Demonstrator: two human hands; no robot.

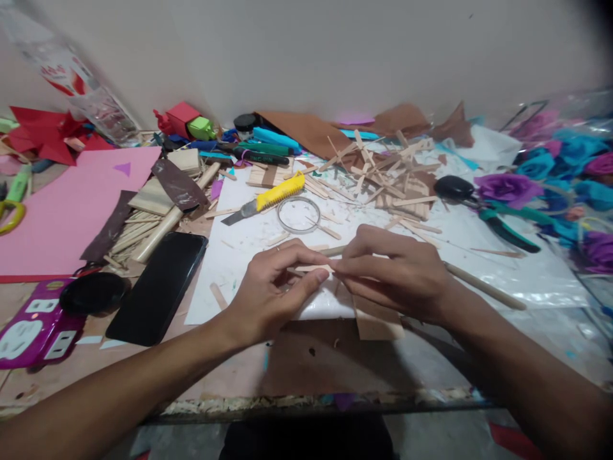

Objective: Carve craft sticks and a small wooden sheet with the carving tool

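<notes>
My left hand [282,287] pinches a small flat wooden craft stick [313,269] between thumb and index finger, low over the white sheet. My right hand [397,268] has its fingertips closed together at the stick's right end, touching the left fingertips. Its fingers cover that end. Under my right hand runs a thin wooden rod [486,285], partly hidden. A flat wooden piece [378,319] lies below the right palm, over the sheet's front edge. Beyond the hands rest a clear round ring [299,214] and a yellow box cutter [280,193], blade out.
Loose craft sticks [371,169] are heaped at the back. Pliers [510,227] and paper flowers [507,188] lie right. Left are a black phone [158,287], a purple power strip [41,326], pink paper [90,211] and yellow-handled scissors [12,214]. The table's front edge [201,407] is near.
</notes>
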